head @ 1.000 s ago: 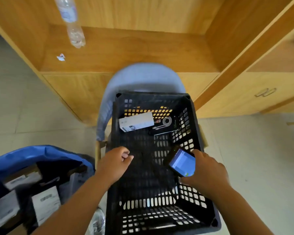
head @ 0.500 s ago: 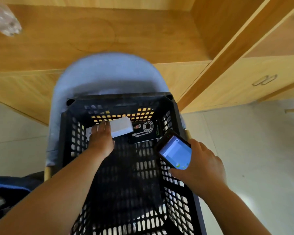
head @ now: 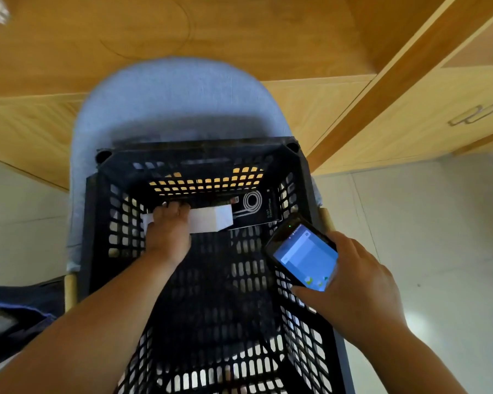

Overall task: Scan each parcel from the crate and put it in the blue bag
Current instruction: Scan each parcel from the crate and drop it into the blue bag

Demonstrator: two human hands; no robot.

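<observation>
A left hand (head: 168,237) reaches into a black slatted crate (head: 299,336); its fingers (head: 172,207) curl over the far edge of a plain white oblong parcel (head: 211,221), gripping it at the crate's far end; just right of those fingers, touching the white parcel, lies a black parcel (head: 258,209) printed with a white coiled cable, its small lettering too blurred to read; the right hand (head: 353,288) grips a scanner (head: 305,254), fingers wrapped round it, blue screen lit; a blue bag (head: 17,304) lies well left of the fingers.
</observation>
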